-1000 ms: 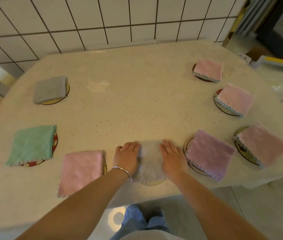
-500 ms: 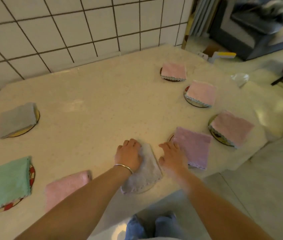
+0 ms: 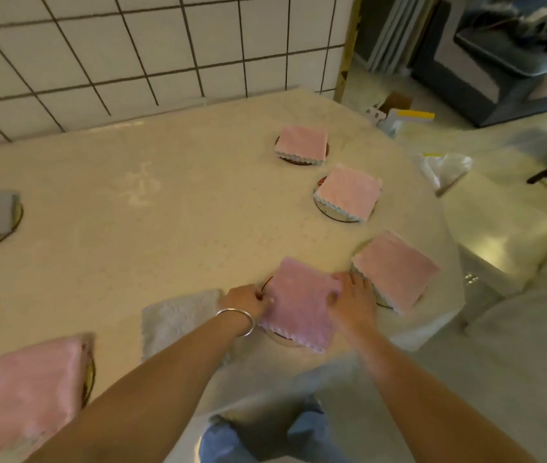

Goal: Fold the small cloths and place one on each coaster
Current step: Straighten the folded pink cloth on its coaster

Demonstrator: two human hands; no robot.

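Now both hands on mauve cloth (image 3: 295, 309): left hand (image 3: 247, 300) pinching left edge, right hand (image 3: 352, 302) fingers spread flat on right edge. Cloth on coaster (image 3: 280, 337), near counter (image 3: 165, 212) front edge. Grey cloth (image 3: 178, 319) just left.

A single wide-angle camera worn on the person's head looks forward and steeply down across the table (image 3: 172, 202), angled toward its right end. It sits close above the near edge, so both forearms rise from the bottom of the frame. The tiled wall (image 3: 131, 45) fills the top, and floor (image 3: 516, 362) shows at right.
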